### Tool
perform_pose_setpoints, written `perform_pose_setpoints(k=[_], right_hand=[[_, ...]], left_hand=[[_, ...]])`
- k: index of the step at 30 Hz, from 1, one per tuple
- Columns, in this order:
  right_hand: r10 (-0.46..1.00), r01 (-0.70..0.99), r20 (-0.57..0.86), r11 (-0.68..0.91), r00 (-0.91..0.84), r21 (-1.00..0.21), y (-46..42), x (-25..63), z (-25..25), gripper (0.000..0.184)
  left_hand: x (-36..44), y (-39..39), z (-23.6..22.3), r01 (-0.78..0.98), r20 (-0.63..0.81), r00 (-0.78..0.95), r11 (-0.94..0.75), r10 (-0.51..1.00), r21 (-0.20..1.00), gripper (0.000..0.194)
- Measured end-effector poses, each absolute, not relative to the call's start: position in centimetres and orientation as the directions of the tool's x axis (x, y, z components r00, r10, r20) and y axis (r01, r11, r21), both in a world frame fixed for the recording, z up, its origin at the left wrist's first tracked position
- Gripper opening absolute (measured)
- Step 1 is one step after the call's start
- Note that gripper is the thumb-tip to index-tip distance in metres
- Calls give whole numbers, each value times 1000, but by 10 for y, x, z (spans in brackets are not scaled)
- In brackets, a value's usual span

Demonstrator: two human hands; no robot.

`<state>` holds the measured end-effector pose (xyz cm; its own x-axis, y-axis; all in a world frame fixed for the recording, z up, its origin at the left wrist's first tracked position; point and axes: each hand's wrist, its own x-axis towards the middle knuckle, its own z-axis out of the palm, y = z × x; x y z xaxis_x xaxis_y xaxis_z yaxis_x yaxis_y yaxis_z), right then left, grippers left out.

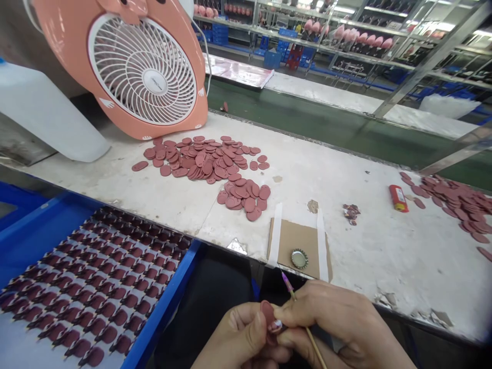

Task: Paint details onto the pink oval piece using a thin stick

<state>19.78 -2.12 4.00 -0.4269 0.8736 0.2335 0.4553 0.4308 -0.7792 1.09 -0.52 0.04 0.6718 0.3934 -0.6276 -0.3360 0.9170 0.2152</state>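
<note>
- Nearest, we see the left hand (240,338) pinching a pink oval piece (268,322) between thumb and fingers, just above the table edge.
- The right hand (338,323) pinches a thin wooden stick (310,333), its purple tip pointing far, its lower part close to the oval piece.
- Near left, a blue tray (165,302) carries dense rows of dark pink pieces (100,302).
- On the stained white worktop (357,266) we note a taped cardboard square (298,246) bearing a metal bottle cap (299,259).
- Two heaps of pink ovals (203,159) lie mid-table; another heap (457,205) lies right, beside a red-and-yellow tube (398,198).
- Far left stands a pink fan (144,69) beside a white plastic container (46,113).
- Beyond, we see a green floor (307,115), blue crates (272,59) and metal racks (346,46) holding pink forms.
</note>
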Motion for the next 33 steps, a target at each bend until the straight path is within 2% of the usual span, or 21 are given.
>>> perform_pose_setpoints(k=[2,12,17,33], right_hand=[[877,464,181,398,-445,-791,-22,199,43,12],[885,482,129,360,-447,-799,-24,202,43,9],[891,468,174,376,-419,-800,-25,200,42,15],[882,448,219,409,-417,-794,-18,196,40,16]], left_hand=[[11,-6,0,-332,-638,665,919,388,213,40],[13,-7,-2,-334,-637,654,912,407,239,41],[13,-8,-3,-338,-646,651,914,399,224,40],[13,-6,0,-331,-652,635,908,415,256,43]])
